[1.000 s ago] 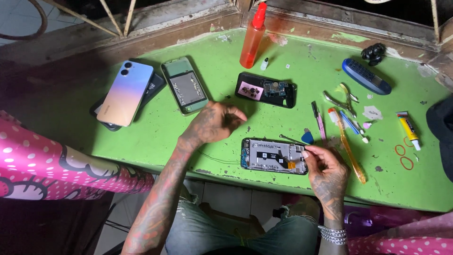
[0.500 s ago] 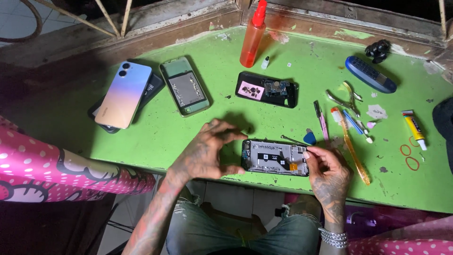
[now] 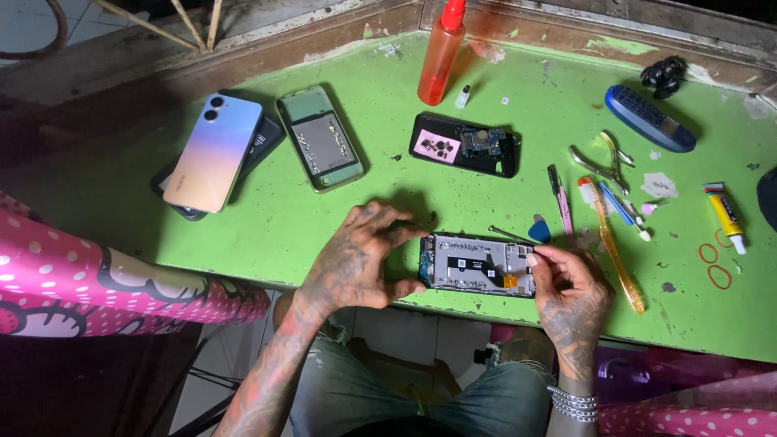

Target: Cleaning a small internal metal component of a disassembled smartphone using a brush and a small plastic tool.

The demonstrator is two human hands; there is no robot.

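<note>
Pink polka-dot sleeves, tattooed hands (image 3: 356,263), beaded bracelet (image 3: 573,402), jeans (image 3: 364,396)

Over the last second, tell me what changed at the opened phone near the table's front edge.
The left hand came down from the bare green table and took the left end of the opened grey phone frame. The right hand stayed at its right end. The other phones and tools lie as before.

Single head cam, looks steeply down, close over green table (image 3: 267,218) edge

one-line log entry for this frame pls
left hand: gripping opened phone at left end | right hand: gripping its right end | phone: flat on green table near front edge
</note>
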